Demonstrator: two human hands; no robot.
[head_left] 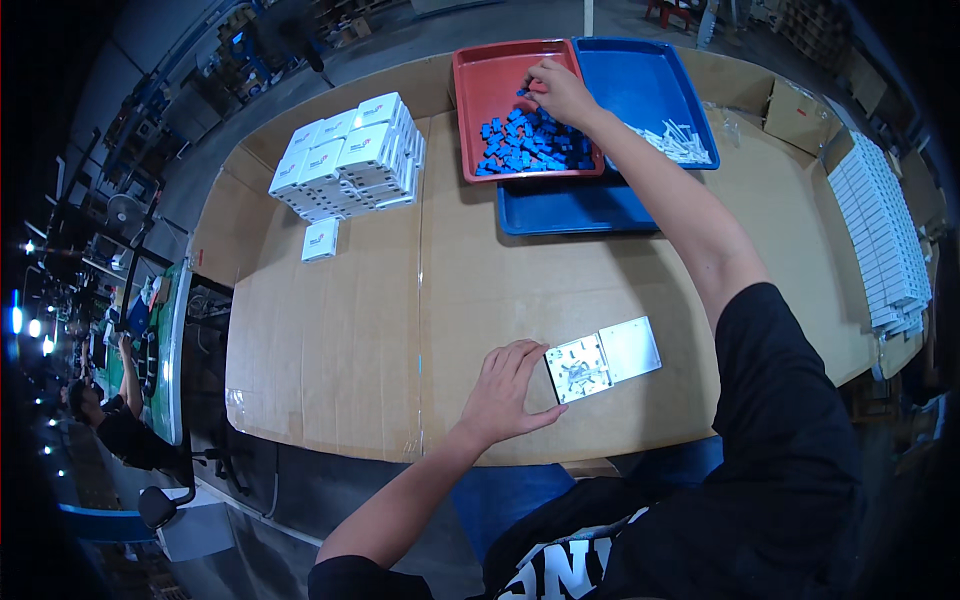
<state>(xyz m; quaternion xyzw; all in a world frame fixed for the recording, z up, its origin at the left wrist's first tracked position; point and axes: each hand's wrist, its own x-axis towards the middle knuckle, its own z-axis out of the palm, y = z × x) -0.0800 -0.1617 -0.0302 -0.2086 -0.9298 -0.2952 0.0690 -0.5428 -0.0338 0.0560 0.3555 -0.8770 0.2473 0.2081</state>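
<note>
While the left hand [505, 393] clasps the left side of an open white case [592, 391], a blue piece [522, 93], though too small for certainty, appears pinched in the right hand [560, 92] over the red tray [478, 75]. Blue piece: probably light, rigid plastic; fingertip hold at the edges. Case: on the cardboard tabletop [330, 340], lid [631, 349] opened rightward; probably light, stiff, smooth; hold by side walls, not lid.

Cardboard tabletop [320, 350]: lay open between left hand [510, 390] and white box stack [350, 165].
Right forearm [680, 195]: barred passage over the blue trays [630, 80].
Right edge: a white row [875, 235], probably boxes, stood in the way.
</note>
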